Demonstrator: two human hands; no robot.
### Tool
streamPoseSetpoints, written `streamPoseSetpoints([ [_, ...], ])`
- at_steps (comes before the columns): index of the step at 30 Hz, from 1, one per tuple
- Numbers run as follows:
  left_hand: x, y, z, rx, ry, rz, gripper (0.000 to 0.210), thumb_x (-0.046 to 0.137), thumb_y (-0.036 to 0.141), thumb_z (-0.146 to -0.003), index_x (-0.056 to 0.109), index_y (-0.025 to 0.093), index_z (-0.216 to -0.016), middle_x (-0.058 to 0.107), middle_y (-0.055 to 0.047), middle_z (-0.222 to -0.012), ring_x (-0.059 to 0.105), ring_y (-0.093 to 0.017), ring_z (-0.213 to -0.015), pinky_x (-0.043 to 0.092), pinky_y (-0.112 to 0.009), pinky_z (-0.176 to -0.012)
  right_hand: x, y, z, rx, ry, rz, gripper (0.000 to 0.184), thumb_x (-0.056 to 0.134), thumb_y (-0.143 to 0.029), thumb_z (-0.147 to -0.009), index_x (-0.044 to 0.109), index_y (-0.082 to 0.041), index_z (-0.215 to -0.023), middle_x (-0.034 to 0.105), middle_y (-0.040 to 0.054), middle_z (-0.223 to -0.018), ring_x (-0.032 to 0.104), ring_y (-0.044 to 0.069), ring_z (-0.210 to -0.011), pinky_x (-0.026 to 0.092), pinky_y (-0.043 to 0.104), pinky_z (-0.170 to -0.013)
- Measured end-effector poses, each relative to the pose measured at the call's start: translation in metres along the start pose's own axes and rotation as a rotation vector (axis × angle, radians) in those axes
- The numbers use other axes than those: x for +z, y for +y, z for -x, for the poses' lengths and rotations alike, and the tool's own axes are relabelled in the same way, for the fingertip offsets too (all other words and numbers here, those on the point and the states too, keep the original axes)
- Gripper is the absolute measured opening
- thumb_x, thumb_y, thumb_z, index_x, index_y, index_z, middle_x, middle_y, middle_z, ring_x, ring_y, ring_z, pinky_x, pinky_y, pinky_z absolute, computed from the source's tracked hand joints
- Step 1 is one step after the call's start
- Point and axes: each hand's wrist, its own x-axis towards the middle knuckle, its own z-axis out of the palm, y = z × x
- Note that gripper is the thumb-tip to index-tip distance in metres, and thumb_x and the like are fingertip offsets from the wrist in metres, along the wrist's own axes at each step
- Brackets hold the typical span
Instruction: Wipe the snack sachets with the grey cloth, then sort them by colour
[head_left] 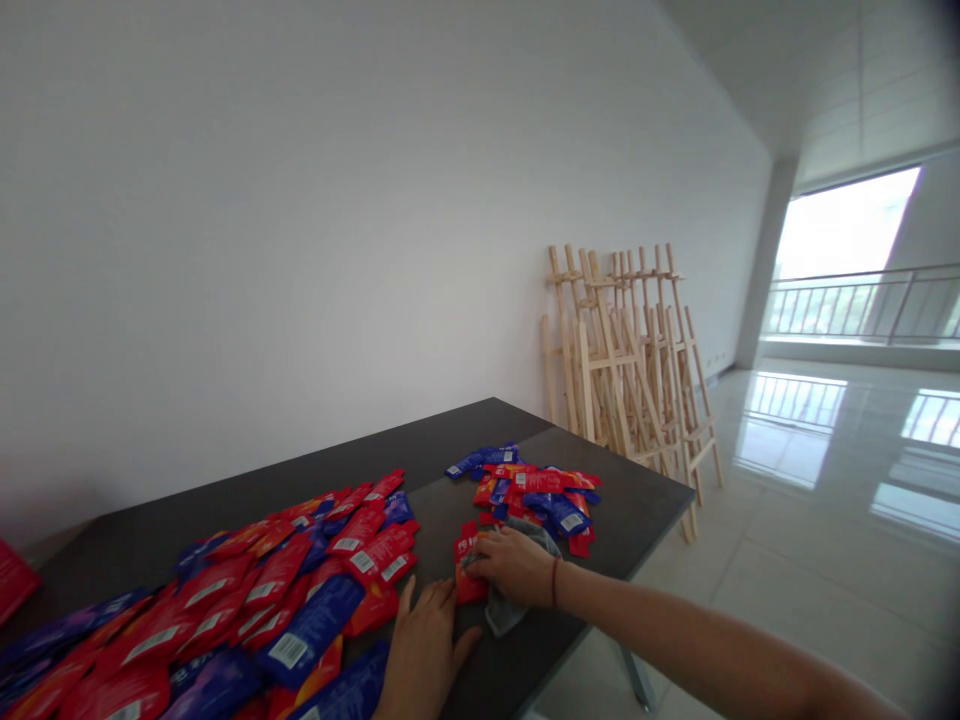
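A red packet (469, 588) lies flat on the dark table near its front edge. My right hand (517, 565), with a red band at the wrist, grips a grey cloth (504, 612) and presses it on the packet. My left hand (426, 640) rests on the table with its fingers stretched out, the tips at the left edge of this packet; whether they touch it I cannot tell. Left of that hand spreads a big pile of red and blue packets (277, 575). Beyond my right hand is a smaller heap of similar packets (540, 482).
The dark table (442, 440) stands along a white wall, and its right corner juts out over the glossy tiled floor (795, 570). Several wooden easels (622, 350) lean against the wall behind the table. A railing (847, 305) and window are at the far right.
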Motion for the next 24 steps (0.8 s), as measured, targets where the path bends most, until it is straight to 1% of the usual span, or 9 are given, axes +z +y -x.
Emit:
streamPoseSetpoints([
  [2,0.003,-0.002,0.000,0.027,0.029,-0.037,0.033,0.056,0.027,-0.084,0.061,0.019,-0.117,0.066,-0.010,-0.122,0.057,-0.026,-0.119,0.026,-0.055,-0.113,0.002,0.004,-0.011,0.051,-0.014,0.025,0.027,0.051,-0.023,-0.090,0.065,-0.021,-0.113,0.063,0.0095,-0.108,0.053,0.024,-0.102,0.039,0.036,-0.079],
  [3,0.006,-0.004,-0.001,0.028,0.050,-0.047,0.033,0.056,0.028,-0.085,0.061,0.019,-0.116,0.066,-0.010,-0.123,0.057,-0.026,-0.119,0.029,-0.054,-0.112,0.003,0.005,-0.015,0.042,-0.017,0.030,0.026,0.051,-0.023,-0.090,0.065,-0.021,-0.112,0.063,0.0095,-0.108,0.053,0.024,-0.102,0.039,0.036,-0.078],
  [6,0.018,-0.014,-0.004,-0.019,0.128,-0.053,0.041,0.056,0.035,-0.085,0.055,0.017,-0.122,0.060,-0.014,-0.131,0.054,-0.028,-0.124,0.039,-0.050,-0.106,0.004,0.003,-0.017,-0.078,-0.006,0.019,0.029,0.052,-0.023,-0.089,0.064,-0.024,-0.116,0.062,0.0074,-0.115,0.052,0.023,-0.103,0.039,0.036,-0.078],
  [8,0.025,-0.021,-0.007,-0.029,0.134,-0.035,0.052,0.057,0.036,-0.084,0.047,0.015,-0.131,0.052,-0.016,-0.140,0.048,-0.028,-0.130,0.041,-0.049,-0.106,0.004,0.000,-0.010,-0.157,0.021,-0.002,0.032,0.052,-0.023,-0.090,0.062,-0.026,-0.120,0.060,0.0057,-0.122,0.052,0.022,-0.101,0.037,0.035,-0.079],
  [10,0.028,-0.024,-0.010,0.002,0.070,-0.008,0.057,0.055,0.033,-0.085,0.040,0.017,-0.138,0.048,-0.014,-0.144,0.044,-0.026,-0.134,0.038,-0.049,-0.109,0.006,-0.003,0.001,-0.214,0.061,-0.024,0.032,0.049,-0.024,-0.091,0.060,-0.027,-0.121,0.059,0.0044,-0.126,0.052,0.020,-0.100,0.036,0.035,-0.081],
  [13,0.026,-0.022,-0.013,0.005,-0.055,0.002,0.058,0.052,0.029,-0.085,0.038,0.016,-0.140,0.045,-0.012,-0.146,0.042,-0.024,-0.136,0.032,-0.049,-0.113,0.007,-0.002,0.020,-0.291,0.117,-0.059,0.032,0.045,-0.025,-0.094,0.059,-0.029,-0.122,0.059,0.0013,-0.128,0.051,0.019,-0.102,0.035,0.035,-0.084],
  [16,0.021,-0.017,-0.013,-0.024,-0.106,-0.001,0.061,0.053,0.031,-0.085,0.038,0.014,-0.141,0.041,-0.013,-0.149,0.039,-0.024,-0.137,0.029,-0.049,-0.115,0.008,0.005,0.035,-0.342,0.139,-0.084,0.031,0.048,-0.024,-0.092,0.061,-0.028,-0.119,0.060,0.0009,-0.128,0.052,0.018,-0.101,0.035,0.035,-0.085],
  [20,0.018,-0.016,-0.012,-0.040,-0.112,0.029,0.064,0.053,0.035,-0.084,0.036,0.014,-0.142,0.041,-0.013,-0.149,0.038,-0.025,-0.138,0.030,-0.049,-0.114,0.008,0.011,0.040,-0.290,0.155,-0.136,0.027,0.050,-0.020,-0.087,0.066,-0.028,-0.108,0.063,0.0015,-0.122,0.054,0.018,-0.099,0.036,0.035,-0.082],
  [24,0.019,-0.018,-0.013,-0.041,-0.083,0.072,0.064,0.054,0.032,-0.082,0.038,0.014,-0.142,0.042,-0.013,-0.148,0.039,-0.025,-0.137,0.030,-0.048,-0.114,0.006,0.010,0.025,-0.167,0.125,-0.247,0.027,0.052,-0.012,-0.078,0.066,-0.024,-0.098,0.065,0.0024,-0.113,0.056,0.019,-0.102,0.038,0.033,-0.082],
])
